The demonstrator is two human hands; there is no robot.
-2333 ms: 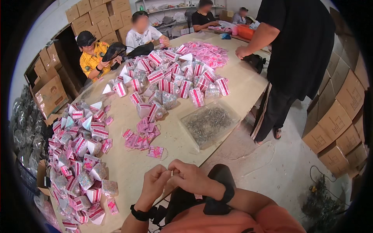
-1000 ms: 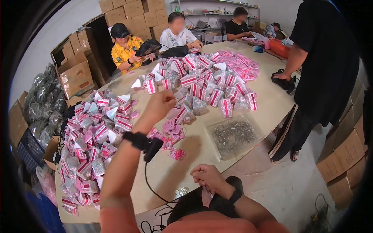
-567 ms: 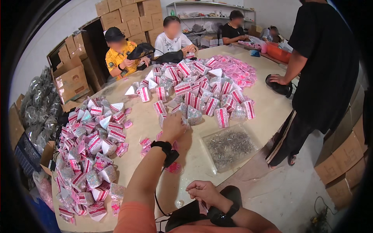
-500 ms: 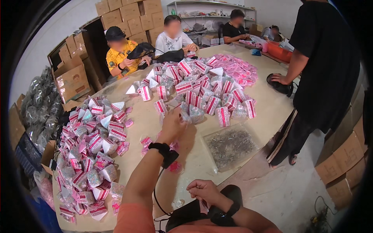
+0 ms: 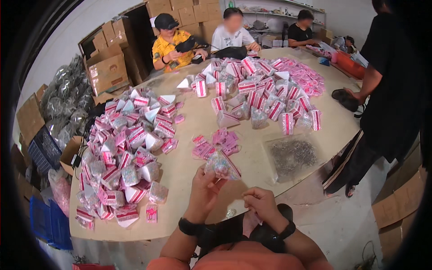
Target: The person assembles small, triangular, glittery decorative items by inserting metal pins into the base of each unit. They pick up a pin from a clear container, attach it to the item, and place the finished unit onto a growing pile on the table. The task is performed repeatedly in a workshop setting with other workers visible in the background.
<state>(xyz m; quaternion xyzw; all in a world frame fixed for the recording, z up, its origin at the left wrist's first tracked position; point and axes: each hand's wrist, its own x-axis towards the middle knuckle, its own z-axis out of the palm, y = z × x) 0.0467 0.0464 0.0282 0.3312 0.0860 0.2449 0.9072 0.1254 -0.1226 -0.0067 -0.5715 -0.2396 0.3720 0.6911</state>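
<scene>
My left hand (image 5: 204, 186) is closed on a wedge-shaped packet (image 5: 223, 165), clear with colourful bits inside and a pink edge, held above the near edge of the table. To its right, close to my lap, my right hand (image 5: 265, 204) has its fingers curled together. A bit of something pinkish shows below those fingers, too small to name. Just beyond the held packet lie several small pink cards (image 5: 225, 140). Similar wedge packets form a large heap (image 5: 130, 162) on the left and another heap (image 5: 263, 90) on the far side.
A shallow clear tray (image 5: 269, 155) of small metal pieces sits at the table's right edge. More pink cards (image 5: 303, 76) lie beyond the far heap. A standing person (image 5: 391, 90) is at the right; seated people (image 5: 173, 45) work across the table. Boxes (image 5: 108, 72) and a blue bin (image 5: 49, 220) stand left.
My left hand has drawn back from the far heap toward me, bringing a wedge packet with it. My right hand stays low near my lap. The view has shifted left.
</scene>
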